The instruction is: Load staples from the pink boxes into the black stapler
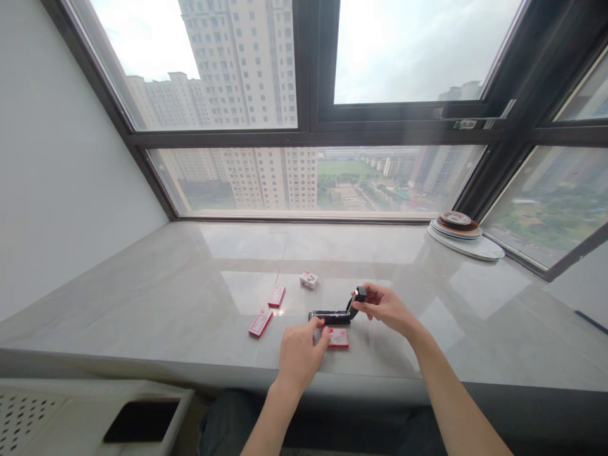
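A black stapler [330, 316] lies on the pale stone sill with its top arm swung up at the right end. My right hand [386, 308] has its fingers closed round the raised arm. My left hand [303, 352] is at the stapler's left end, thumb and forefinger apart, the fingertips by the base and a red-and-white box [339, 338]. That box lies just in front of the stapler, partly behind the left thumb. Whether the left fingers press on the stapler or the box is too small to tell.
Two red-and-white boxes [277, 296] [261, 323] lie to the left. A small white box [308, 280] sits behind the stapler. Stacked plates [465, 244] stand at the back right by the window frame. The sill's front edge [361, 382] runs before me.
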